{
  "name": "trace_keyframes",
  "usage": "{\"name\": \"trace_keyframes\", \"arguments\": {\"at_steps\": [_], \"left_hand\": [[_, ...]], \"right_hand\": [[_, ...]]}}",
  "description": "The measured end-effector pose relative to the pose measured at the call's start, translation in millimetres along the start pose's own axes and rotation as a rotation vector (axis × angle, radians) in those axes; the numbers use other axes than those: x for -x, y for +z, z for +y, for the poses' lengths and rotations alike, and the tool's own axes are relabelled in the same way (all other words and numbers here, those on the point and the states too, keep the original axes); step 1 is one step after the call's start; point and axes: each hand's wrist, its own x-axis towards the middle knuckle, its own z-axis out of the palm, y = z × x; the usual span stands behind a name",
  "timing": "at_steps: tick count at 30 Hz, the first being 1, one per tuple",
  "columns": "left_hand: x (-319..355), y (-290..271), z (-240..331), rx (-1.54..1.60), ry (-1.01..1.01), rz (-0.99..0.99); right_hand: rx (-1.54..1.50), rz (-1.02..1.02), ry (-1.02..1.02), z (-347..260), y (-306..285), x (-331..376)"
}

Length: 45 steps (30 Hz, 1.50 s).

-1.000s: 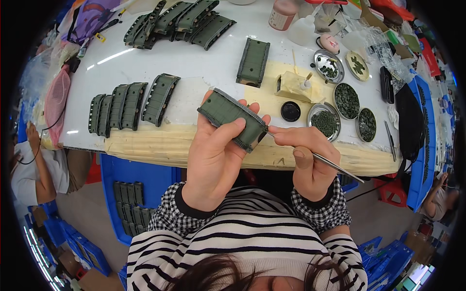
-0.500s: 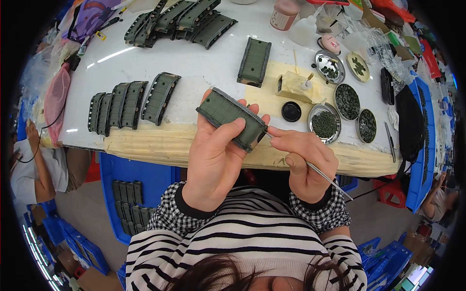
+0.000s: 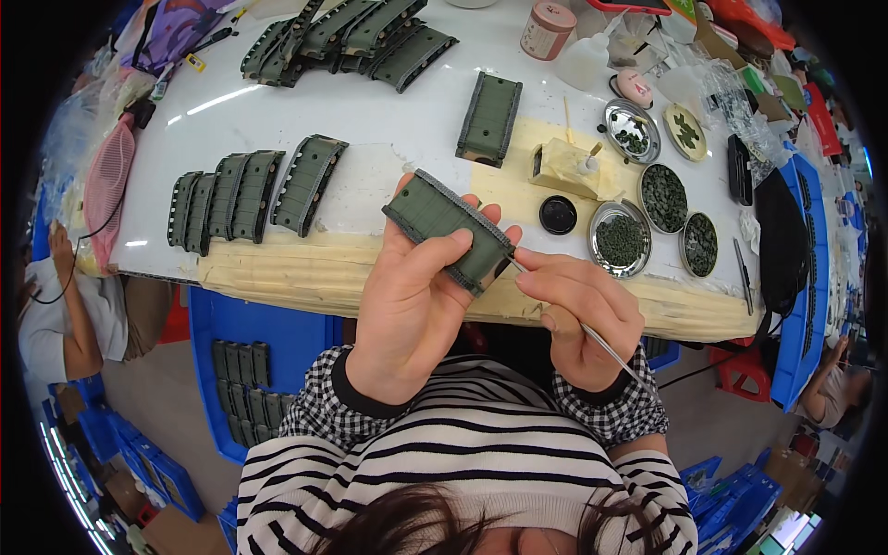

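My left hand (image 3: pixel 412 301) is closed round a dark green, slightly curved rectangular panel (image 3: pixel 435 222) with a grey ribbed edge and small holes. Its thumb presses on the panel's face, and fingertips show behind the far edge. In my right hand (image 3: pixel 587 314) is a thin metal hand tool (image 3: pixel 618 356), held like a pen. The tool's tip meets the panel's right end; what it touches there is too small to make out. A similar green panel (image 3: pixel 488 116) lies flat on the table just beyond my hands.
More green panels (image 3: pixel 245 194) stand in a row at the left, with a stack (image 3: pixel 347 42) behind. Round metal dishes (image 3: pixel 620 239) of small dark green pieces sit at the right, near a black round lid (image 3: pixel 558 215) and a cream block (image 3: pixel 573 168). A blue bin (image 3: pixel 208 370) is below the table.
My hands and the panel have shifted very slightly in view. The tool has tilted a little in my right hand, its tip still at the panel's right end.
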Motion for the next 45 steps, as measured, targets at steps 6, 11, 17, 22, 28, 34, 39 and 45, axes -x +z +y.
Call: {"name": "trace_keyframes", "arguments": {"at_steps": [6, 11, 17, 22, 28, 34, 39, 45], "left_hand": [[1, 2, 5, 0.001, -0.034, -0.022], [-1, 0, 5, 0.03, -0.063, -0.043], [-4, -3, 6, 0.051, -0.135, -0.088], [2, 2, 4, -0.139, -0.099, -0.09], [3, 4, 9, -0.141, -0.17, -0.03], [0, -4, 6, -0.088, -0.156, 0.05], [-4, -10, 4, -0.022, -0.147, 0.001], [-3, -10, -2, 0.004, -0.1, 0.006]], "right_hand": [[0.017, -0.081, -0.103, -3, -10, -6], [0.01, -0.128, -0.144, 0, -14, -7], [-0.026, -0.078, -0.055, 3, -15, -2], [-0.23, 0.011, 0.027, 8, -14, 10], [-0.348, 0.096, 0.049, 3, -7, 17], [-0.295, 0.077, 0.03, 3, -6, 14], [-0.194, 0.084, 0.033, -3, -3, 8], [-0.115, 0.033, 0.051, -11, -5, 3]]}}
